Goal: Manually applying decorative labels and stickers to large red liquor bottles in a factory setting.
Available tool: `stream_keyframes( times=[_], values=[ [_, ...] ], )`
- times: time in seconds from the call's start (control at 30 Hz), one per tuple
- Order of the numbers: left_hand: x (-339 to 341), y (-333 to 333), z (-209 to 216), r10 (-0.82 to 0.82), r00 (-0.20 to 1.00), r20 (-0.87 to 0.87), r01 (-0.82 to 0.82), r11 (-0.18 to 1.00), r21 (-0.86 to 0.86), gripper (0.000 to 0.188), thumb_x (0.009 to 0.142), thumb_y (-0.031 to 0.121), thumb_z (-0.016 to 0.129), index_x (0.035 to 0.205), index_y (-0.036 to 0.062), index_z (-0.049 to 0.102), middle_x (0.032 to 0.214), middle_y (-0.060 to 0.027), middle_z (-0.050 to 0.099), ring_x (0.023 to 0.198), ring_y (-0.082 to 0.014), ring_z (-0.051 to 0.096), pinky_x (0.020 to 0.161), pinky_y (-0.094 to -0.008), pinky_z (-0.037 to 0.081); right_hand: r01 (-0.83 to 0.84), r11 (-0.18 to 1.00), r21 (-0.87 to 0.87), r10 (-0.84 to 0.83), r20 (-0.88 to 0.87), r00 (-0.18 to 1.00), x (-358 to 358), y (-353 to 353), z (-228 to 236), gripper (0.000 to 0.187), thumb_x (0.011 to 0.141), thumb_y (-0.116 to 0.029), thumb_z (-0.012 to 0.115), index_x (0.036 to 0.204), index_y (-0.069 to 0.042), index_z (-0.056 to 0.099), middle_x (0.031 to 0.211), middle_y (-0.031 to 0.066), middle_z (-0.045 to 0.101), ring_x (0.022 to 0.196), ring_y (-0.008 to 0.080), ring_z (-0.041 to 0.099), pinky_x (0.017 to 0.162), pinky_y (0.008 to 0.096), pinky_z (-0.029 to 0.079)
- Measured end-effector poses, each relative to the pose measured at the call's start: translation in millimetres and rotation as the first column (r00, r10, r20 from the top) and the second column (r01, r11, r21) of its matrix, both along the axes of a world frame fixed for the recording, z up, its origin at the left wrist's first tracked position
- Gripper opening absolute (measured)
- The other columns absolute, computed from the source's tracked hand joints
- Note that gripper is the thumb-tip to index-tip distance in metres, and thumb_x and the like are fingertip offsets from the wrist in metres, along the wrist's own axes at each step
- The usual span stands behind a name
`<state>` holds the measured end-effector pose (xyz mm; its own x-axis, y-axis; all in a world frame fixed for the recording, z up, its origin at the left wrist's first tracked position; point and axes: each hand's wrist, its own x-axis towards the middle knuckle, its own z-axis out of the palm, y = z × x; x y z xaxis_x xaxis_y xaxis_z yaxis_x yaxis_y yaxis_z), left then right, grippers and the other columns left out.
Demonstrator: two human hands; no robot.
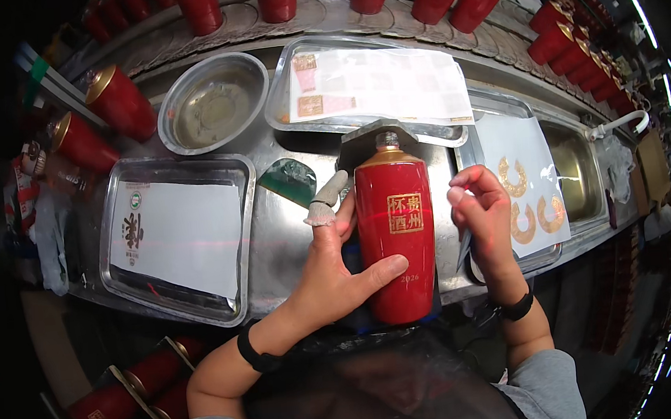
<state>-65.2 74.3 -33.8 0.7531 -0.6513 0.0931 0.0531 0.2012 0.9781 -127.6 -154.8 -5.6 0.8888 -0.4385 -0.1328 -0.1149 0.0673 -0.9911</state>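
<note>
A glossy red bottle [398,259] with a gold shoulder and a gold square emblem lies tilted in front of me, its clear neck pointing away. My left hand [338,275] grips its left side, thumb across the lower front; a pale finger cot covers one fingertip. To the right of the bottle, apart from it, my right hand [482,215] is raised with thumb and forefinger pinched together. A thin grey strip [464,249] sticks out below its curled fingers; its kind is unclear. Behind the bottle's neck is a dark angular support [362,139].
A metal tray [247,216] with a white printed sheet lies left, beside a green scraper [291,183]. Beyond are a metal basin [253,83] and a tray of decals [389,81]. At right, a sheet with gold curved decals [514,150] adjoins a sink [578,169]. Red bottles line the conveyor [322,12].
</note>
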Motion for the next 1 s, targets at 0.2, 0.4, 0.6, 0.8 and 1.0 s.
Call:
stream_keyframes(
  times=[0.2, 0.4, 0.6, 0.8, 1.0],
  values=[
    [-10, 12, 10, -0.082, 0.986, 0.145, 0.057, 0.983, 0.174, 0.12, 0.079, 0.02, 0.084, 0.155, 0.0015, -0.007, 0.158, -0.0278, 0.025, 0.148, -0.0333, 0.03, 0.121, -0.0453, 0.022, 0.193, 0.864, 0.466, -0.171, -0.088, 0.981, 9, -10, 15, 0.017, 0.096, -0.018, 0.064, 0.101, -0.001, 0.064, 0.085, 0.0057, 0.065, 0.071, 0.0089, 0.061, 0.064, 0.0235, 0.05],
    [-15, 7, 10, -0.053, 0.987, 0.154, 0.034, 0.991, 0.128, 0.117, 0.079, 0.019, 0.084, 0.155, -0.0015, -0.003, 0.157, -0.03, 0.024, 0.147, -0.0349, 0.031, 0.121, -0.0445, 0.025, -0.112, 0.926, -0.36, 0.174, 0.144, 0.974, -35, 18, 37, 0.027, 0.081, 0.001, 0.075, 0.105, 0.0, 0.063, 0.096, 0.0118, 0.068, 0.085, 0.017, 0.067, 0.073, 0.0266, 0.052],
    [-18, 5, 10, 0.031, 0.994, 0.105, -0.037, 0.997, 0.062, 0.114, 0.078, 0.019, 0.083, 0.155, -0.0063, 0.002, 0.156, -0.0286, 0.024, 0.148, -0.0357, 0.029, 0.122, -0.0417, 0.023, -0.127, 0.566, -0.815, 0.497, 0.214, 0.841, 1, 22, 36, 0.027, 0.077, 0.0, 0.078, 0.101, 0.002, 0.065, 0.085, 0.0138, 0.068, 0.072, 0.0261, 0.068, 0.064, 0.0325, 0.053],
    [-16, 8, 8, -0.004, 0.994, 0.108, -0.005, 0.997, 0.081, 0.113, 0.081, 0.025, 0.082, 0.154, -0.008, 0.001, 0.157, -0.0305, 0.021, 0.149, -0.0374, 0.025, 0.122, -0.0436, 0.023, 0.022, 0.355, -0.935, 0.59, 0.242, 0.77, 37, 4, 40, 0.027, 0.078, 0.001, 0.075, 0.104, -0.002, 0.069, 0.083, 0.0115, 0.067, 0.069, 0.0225, 0.065, 0.06, 0.0315, 0.052],
    [-14, 16, 5, -0.088, 0.988, -0.124, 0.073, 0.991, -0.116, 0.086, 0.101, 0.018, 0.054, 0.156, -0.0011, -0.009, 0.164, -0.0276, 0.006, 0.153, -0.0329, 0.014, 0.123, -0.0415, 0.011, -0.299, 0.36, -0.884, 0.784, 0.112, 0.611, -9, 26, 55, 0.024, 0.074, 0.0, 0.077, 0.098, -0.002, 0.071, 0.086, 0.012, 0.067, 0.067, 0.0235, 0.063, 0.058, 0.0342, 0.05]
  ],
)
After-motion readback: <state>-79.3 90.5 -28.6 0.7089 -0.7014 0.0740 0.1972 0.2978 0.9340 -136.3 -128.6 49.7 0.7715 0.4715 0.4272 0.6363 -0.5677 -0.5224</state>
